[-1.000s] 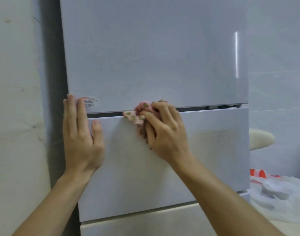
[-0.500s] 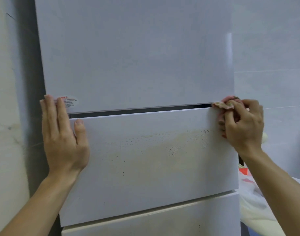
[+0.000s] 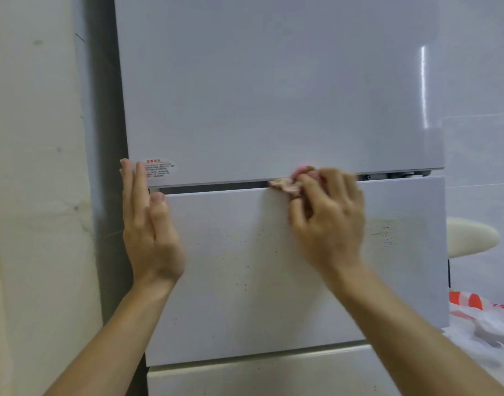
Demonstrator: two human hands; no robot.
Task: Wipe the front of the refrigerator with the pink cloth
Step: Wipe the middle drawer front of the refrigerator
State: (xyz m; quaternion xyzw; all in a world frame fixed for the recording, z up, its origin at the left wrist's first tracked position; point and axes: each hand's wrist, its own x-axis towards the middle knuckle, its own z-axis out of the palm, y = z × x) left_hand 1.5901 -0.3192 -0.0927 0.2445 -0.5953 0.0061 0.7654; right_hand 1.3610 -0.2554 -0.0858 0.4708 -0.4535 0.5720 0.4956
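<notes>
Pink cloth (image 3: 288,186) is sitting bunched up in the right hand (image 3: 328,224), whose fingers are curling tight around it and pushing it into the dark gap (image 3: 216,186) on the refrigerator (image 3: 273,372). At the left end of the gap, the left hand (image 3: 148,224) is lying flat with straight fingers, holding nothing. Above the gap, the top door (image 3: 273,81) is looking clean. Below it, the middle drawer (image 3: 245,281) is showing little brown specks and a yellowish smear, so I think most wiping is left. It is shut, hiding its insides. Right of it, a plastic bag (image 3: 485,318) is lying; I cannot tell what it is holding.
</notes>
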